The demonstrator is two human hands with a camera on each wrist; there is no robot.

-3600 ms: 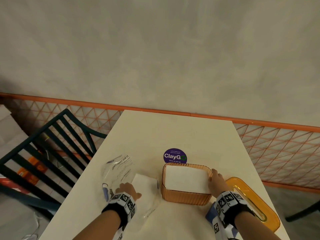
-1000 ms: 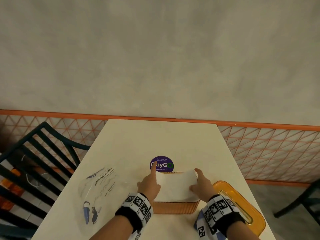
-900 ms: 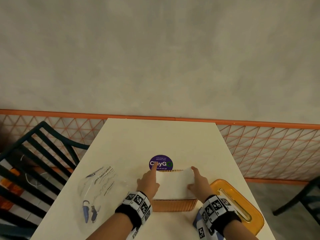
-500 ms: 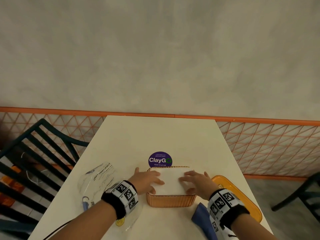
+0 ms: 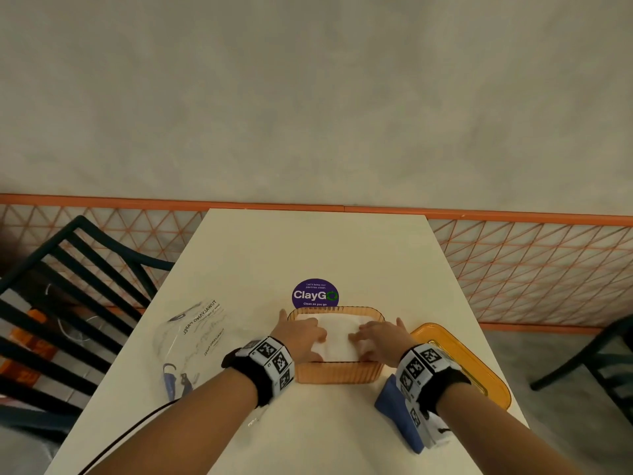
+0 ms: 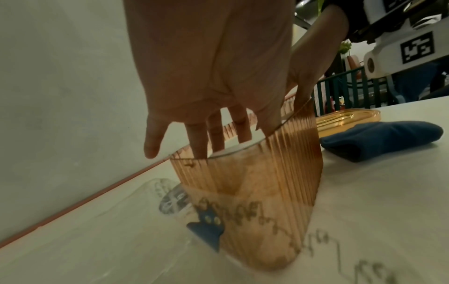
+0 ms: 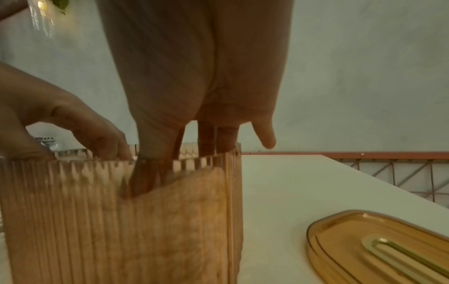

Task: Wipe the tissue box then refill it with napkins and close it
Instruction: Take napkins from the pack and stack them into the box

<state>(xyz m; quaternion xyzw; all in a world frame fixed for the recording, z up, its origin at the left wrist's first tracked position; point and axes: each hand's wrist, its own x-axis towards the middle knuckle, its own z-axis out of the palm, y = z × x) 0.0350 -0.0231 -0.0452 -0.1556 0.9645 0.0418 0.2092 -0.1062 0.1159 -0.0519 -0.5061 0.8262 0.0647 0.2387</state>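
Observation:
The amber ribbed tissue box (image 5: pixel 337 373) stands open in the middle of the table, with a white stack of napkins (image 5: pixel 339 332) inside it. My left hand (image 5: pixel 301 337) and right hand (image 5: pixel 380 341) both lie on the stack with straight fingers, pressing it down into the box. In the left wrist view the left hand's fingers (image 6: pixel 213 134) reach down past the box rim (image 6: pixel 255 182). The right wrist view shows the right hand's fingers (image 7: pixel 206 142) inside the box wall (image 7: pixel 121 221). The amber lid (image 5: pixel 472 368) lies flat to the right of the box.
A folded blue cloth (image 5: pixel 394 409) lies under my right wrist. The clear plastic napkin wrapper (image 5: pixel 191 337) sits left of the box, and a purple ClayGo sticker (image 5: pixel 315 295) behind it. Dark chairs stand at the left (image 5: pixel 68 286) and right (image 5: pixel 599 354) table sides.
Both hands have lowered the napkin stack into the box. They went from holding its edges to lying flat on top of it.

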